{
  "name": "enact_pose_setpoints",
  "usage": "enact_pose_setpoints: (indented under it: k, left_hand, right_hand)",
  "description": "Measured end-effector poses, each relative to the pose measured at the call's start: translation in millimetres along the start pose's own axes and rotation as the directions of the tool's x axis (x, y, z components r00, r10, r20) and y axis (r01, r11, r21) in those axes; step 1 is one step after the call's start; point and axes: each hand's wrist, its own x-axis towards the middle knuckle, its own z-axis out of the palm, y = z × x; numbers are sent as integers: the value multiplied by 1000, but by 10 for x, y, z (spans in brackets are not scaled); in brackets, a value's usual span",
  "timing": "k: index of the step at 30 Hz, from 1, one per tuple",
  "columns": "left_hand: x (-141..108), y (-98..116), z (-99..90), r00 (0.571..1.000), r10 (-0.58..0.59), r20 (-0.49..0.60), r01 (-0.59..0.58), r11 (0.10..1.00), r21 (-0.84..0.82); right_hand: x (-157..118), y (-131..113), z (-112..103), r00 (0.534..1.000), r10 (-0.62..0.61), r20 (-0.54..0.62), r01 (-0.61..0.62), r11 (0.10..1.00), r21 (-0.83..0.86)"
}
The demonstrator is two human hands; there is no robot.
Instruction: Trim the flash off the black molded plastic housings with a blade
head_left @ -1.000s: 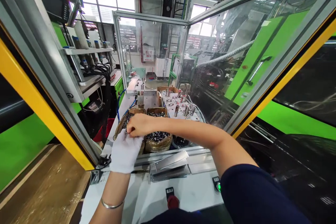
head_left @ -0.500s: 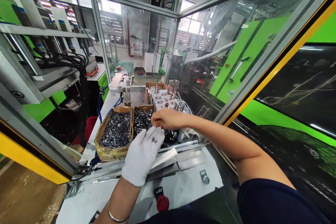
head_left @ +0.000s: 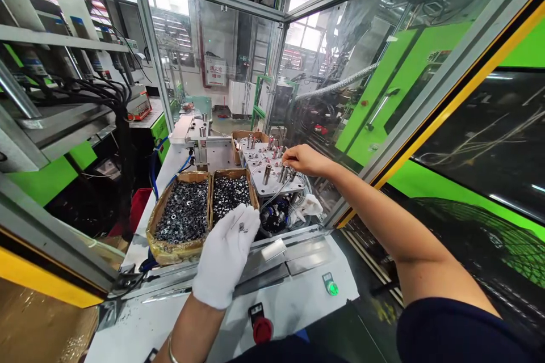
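Note:
My left hand (head_left: 223, 258), in a white glove, is turned palm up with its fingers held out. A few small metal parts (head_left: 242, 228) lie in it. Farther forward, my bare right hand (head_left: 310, 160) pinches its fingertips together over the right side of a metal fixture plate (head_left: 258, 180). Upright metal posts (head_left: 267, 173) stand on that plate. What the right fingertips hold, if anything, is too small to see. Behind my left hand are two cardboard boxes, a left box (head_left: 158, 250) of dark rings and a right box (head_left: 254, 197) of small shiny parts.
Clear panels in a metal frame (head_left: 145, 57) enclose the bench. On the front ledge are a red button (head_left: 262, 330) and a lit green button (head_left: 332, 288). A crumpled white cloth (head_left: 309, 207) and cables lie beside the plate. Another cardboard box (head_left: 236, 150) stands behind.
My right hand has moved from above my left palm forward and right to the posts on the plate. My left hand stays palm up with the parts. The green button is now lit.

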Motion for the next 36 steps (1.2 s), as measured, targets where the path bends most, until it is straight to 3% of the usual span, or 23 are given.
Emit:
enact_pose_setpoints:
  k: [4, 9, 19, 23, 26, 28, 32, 36]
  left_hand:
    - [6, -3, -26, 1000, 21, -12, -21, 1000, 5]
    - [25, -19, -90, 999, 27, 31, -28, 999, 29]
    - [57, -50, -210, 992, 56, 112, -59, 998, 29]
    - [51, -51, -210, 992, 52, 117, -55, 998, 20]
    - [59, -38, -234, 992, 57, 115, -59, 998, 14]
    - [75, -26, -263, 994, 25, 108, -27, 1000, 13]
    - [105, -9, -318, 993, -45, 112, 44, 999, 14]
    - [115, -11, -344, 990, -8, 138, 10, 1000, -18]
  right_hand:
    - [13, 19, -27, 1000, -3, -3, 2, 1000, -30]
    - [17, 16, -68, 998, -30, 51, 32, 999, -38]
    - [19, -2, -1, 999, -27, 32, 29, 998, -61]
    - [-20, 43, -73, 993, -84, 85, 85, 996, -16]
    - [-75, 39, -148, 973, -133, 190, 130, 991, 30]
    - [-84, 30, -179, 976, -84, 199, 75, 996, 52]
    - [-8, 50, -169, 988, 153, 6, -153, 987, 45]
    - [47, 88, -81, 984, 179, -14, -179, 984, -9]
